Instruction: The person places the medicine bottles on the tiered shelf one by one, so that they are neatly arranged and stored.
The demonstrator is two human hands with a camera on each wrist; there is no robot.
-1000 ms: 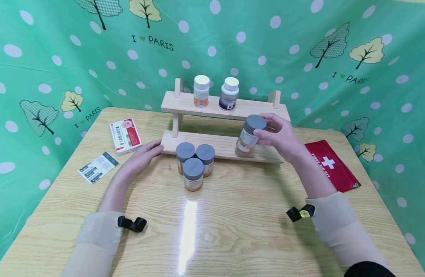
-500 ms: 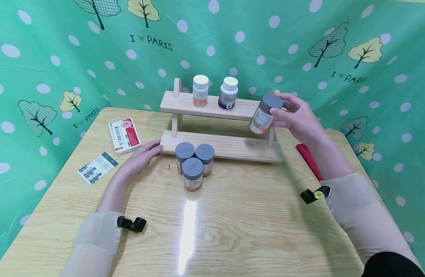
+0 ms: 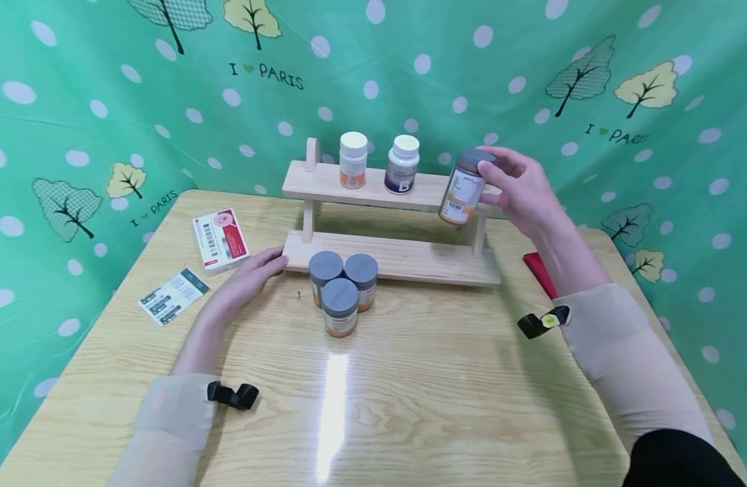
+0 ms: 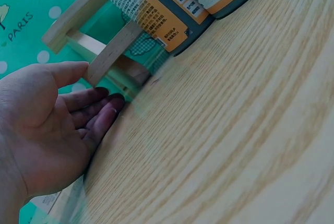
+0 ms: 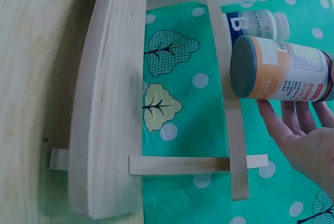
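Held on a slant in the right hand (image 3: pixel 519 186), close by the upper shelf (image 3: pixel 429 191)

Grasping a gray-lidded supplement jar (image 3: pixel 462 193) up near the lid, with thumb and fingers about it! Just left of those fingertips, then, and on a clear tilt: lid end in toward the palm, base out to the lower left, front shelf edge beside it. Hard to tell whether touching. Farther left of the same fingers, a navy-labelled bottle (image 3: pixel 401 166), then an orange-labelled bottle (image 3: pixel 353 161), both upright. Reaching in from the near right, forearm slanting up and across.

And well apart from the held jar, the left hand (image 3: pixel 248 279): thumb against the end of the lower shelf (image 3: pixel 403 257), fingers loosely bent; pinching or only touching, impossible to tell. Near those fingers, to the right, three clustered jars (image 3: pixel 340 297).
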